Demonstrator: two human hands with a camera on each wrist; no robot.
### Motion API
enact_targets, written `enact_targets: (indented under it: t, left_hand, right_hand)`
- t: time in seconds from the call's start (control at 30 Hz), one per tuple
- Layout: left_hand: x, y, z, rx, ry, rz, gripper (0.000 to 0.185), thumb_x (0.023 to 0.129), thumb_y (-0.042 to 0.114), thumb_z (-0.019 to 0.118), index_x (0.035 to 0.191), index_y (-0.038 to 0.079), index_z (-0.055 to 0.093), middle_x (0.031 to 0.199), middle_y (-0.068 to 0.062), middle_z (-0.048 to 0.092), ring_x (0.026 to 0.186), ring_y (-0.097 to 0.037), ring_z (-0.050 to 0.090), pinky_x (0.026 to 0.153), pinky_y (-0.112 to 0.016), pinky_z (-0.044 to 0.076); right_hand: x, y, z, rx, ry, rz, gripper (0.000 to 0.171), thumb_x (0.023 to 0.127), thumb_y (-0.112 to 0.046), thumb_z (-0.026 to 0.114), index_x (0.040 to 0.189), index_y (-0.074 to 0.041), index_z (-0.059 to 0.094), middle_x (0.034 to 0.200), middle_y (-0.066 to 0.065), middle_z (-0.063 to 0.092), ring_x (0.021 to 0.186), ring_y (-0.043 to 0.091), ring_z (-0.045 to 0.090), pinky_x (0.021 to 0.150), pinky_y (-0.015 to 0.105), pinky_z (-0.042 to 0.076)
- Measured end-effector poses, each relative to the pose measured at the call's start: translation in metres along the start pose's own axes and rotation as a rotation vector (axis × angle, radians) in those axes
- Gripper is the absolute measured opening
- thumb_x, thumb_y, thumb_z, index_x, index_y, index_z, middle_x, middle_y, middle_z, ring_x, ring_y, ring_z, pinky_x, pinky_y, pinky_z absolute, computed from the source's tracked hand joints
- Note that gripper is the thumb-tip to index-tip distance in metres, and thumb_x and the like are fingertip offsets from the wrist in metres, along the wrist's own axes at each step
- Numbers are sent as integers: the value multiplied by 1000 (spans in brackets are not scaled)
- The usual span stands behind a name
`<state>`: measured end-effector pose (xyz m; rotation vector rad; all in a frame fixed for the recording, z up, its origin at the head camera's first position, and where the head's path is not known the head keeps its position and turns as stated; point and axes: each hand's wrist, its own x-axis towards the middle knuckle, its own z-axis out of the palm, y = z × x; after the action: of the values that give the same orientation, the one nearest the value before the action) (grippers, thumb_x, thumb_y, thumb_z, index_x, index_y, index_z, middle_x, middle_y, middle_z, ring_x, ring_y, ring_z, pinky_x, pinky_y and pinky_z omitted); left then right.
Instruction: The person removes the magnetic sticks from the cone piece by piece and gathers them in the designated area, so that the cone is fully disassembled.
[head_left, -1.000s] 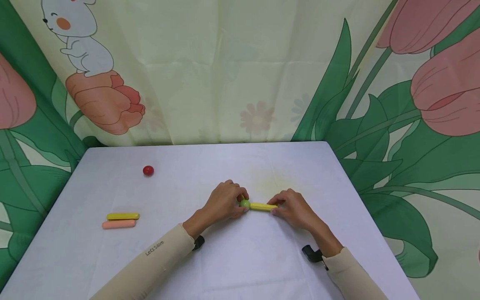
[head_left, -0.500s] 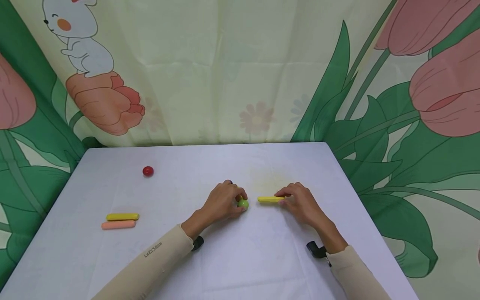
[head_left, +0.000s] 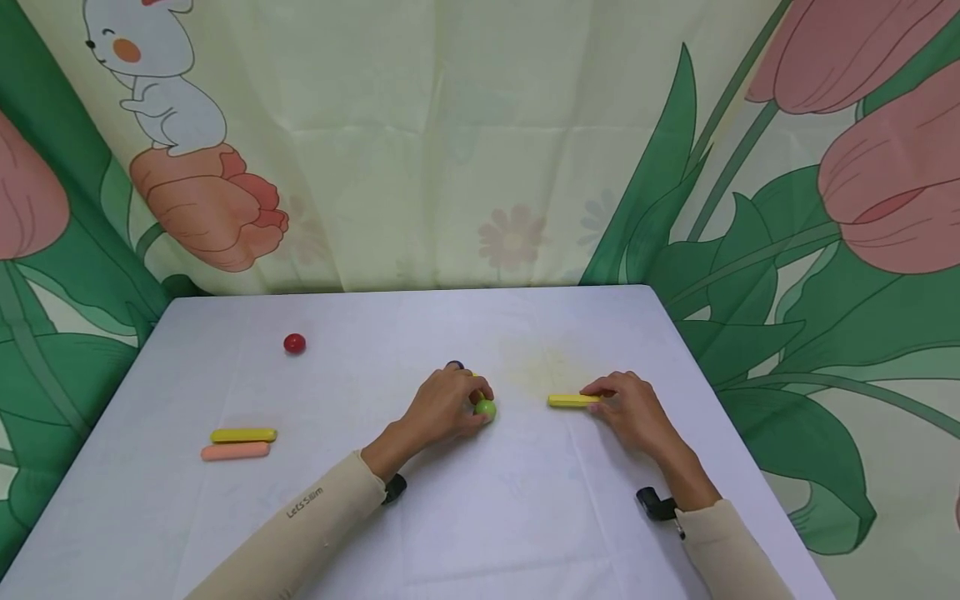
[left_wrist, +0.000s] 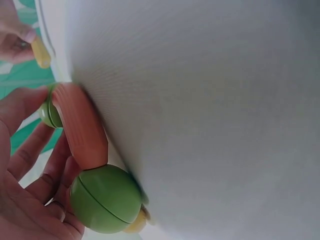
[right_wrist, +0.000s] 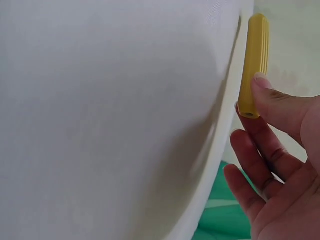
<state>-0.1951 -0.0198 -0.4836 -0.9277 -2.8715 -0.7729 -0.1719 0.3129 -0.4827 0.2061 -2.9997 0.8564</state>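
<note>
Tulip-printed curtains are hanging behind a white tabletop [head_left: 525, 517] where a person is working with small rods and balls. The left hand [head_left: 442, 408] is curling its fingers round a cluster near the middle of the tabletop: the left wrist view is showing an orange rod [left_wrist: 80, 125] running between two green balls [left_wrist: 105, 199], one at each end, all cupped in the palm. The right hand [head_left: 633, 408] is pinching one end of a yellow rod [head_left: 572, 401] between thumb and fingertips, holding it level just off to the right, apart from the cluster.

Judging by this, the piece is being taken apart, or being built up, one rod at a time; which of the two I cannot tell. Setting the yellow rod down would call for a simple release; rejoining would call for lining its end up with a ball.

Well off to the left, another yellow rod [head_left: 243, 435] and a salmon rod [head_left: 235, 452] are lying side by side, with a red ball [head_left: 295, 343] farther back.
</note>
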Motion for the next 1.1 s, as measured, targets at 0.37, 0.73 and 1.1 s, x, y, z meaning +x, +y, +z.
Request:
enact_targets:
  t: [0.37, 0.73, 1.1]
  left_hand:
    - [-1, -2, 3, 3, 4, 7, 20, 87, 27, 88, 104, 18, 80, 91, 4, 77, 90, -15, 57, 83, -36, 48]
    - [0, -2, 4, 16, 18, 17, 21, 86, 27, 89, 103, 18, 81, 89, 4, 77, 89, -15, 57, 83, -37, 49]
    - [0, -2, 5, 30, 24, 16, 22, 87, 28, 88, 105, 20, 79, 91, 3, 74, 88, -15, 55, 80, -34, 47]
  right_hand:
    - [-1, 27, -14, 0, 9, 94, 26, 92, 0, 79, 116, -11, 82, 120, 16, 74, 118, 37, 60, 99, 57, 49]
    - [4, 40, -22, -25, 0, 123, 25, 92, 0, 79, 114, -10, 82, 122, 19, 74, 119, 40, 58, 101, 61, 47]
    - [6, 37, -23, -28, 7, 141, 25, 91, -1, 79, 116, -8, 82, 125, 21, 72, 124, 44, 57, 105, 66, 45]
